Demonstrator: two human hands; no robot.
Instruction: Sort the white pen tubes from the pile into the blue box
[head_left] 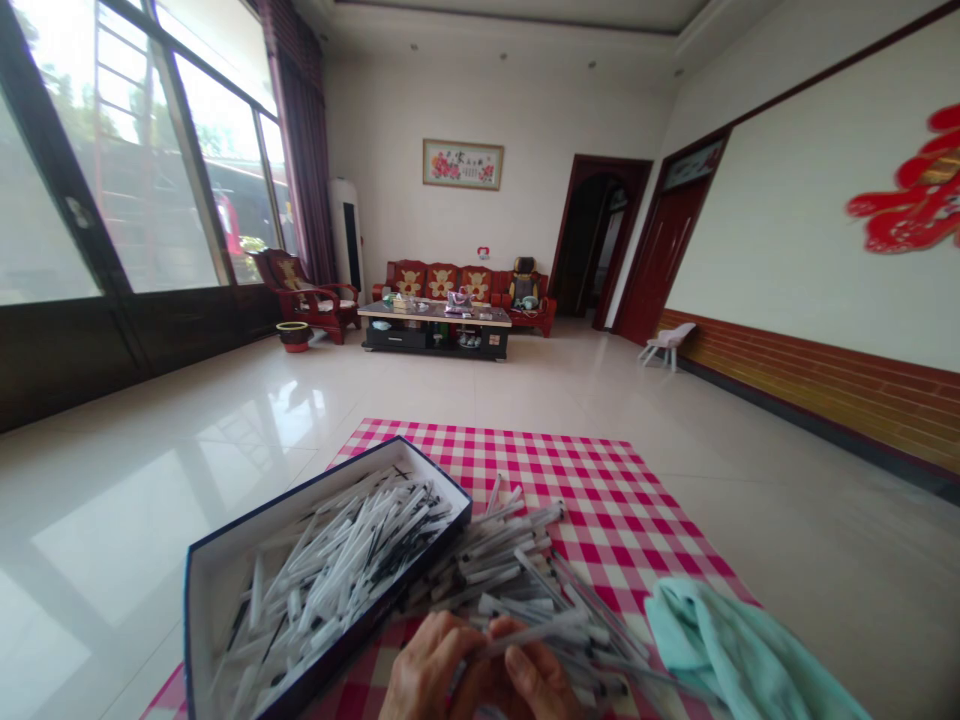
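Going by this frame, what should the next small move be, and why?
Probably steady the pale tube in the right hand while the left hand works at its left end. The right thumb presses against the tube, and the left hand sits close by that end. The exact left-hand grip is unclear, so this is a tentative judgement.

One left hand (431,668), one right hand (541,685), one box (441,472), one gingham tablecloth (600,500) and one mint-green cloth (735,650) can be counted. The pens (360,550) are too many to be counted. One coffee table (394,339), one armchair (289,275), one framed picture (463,165) and one small chair (669,338) are seen.
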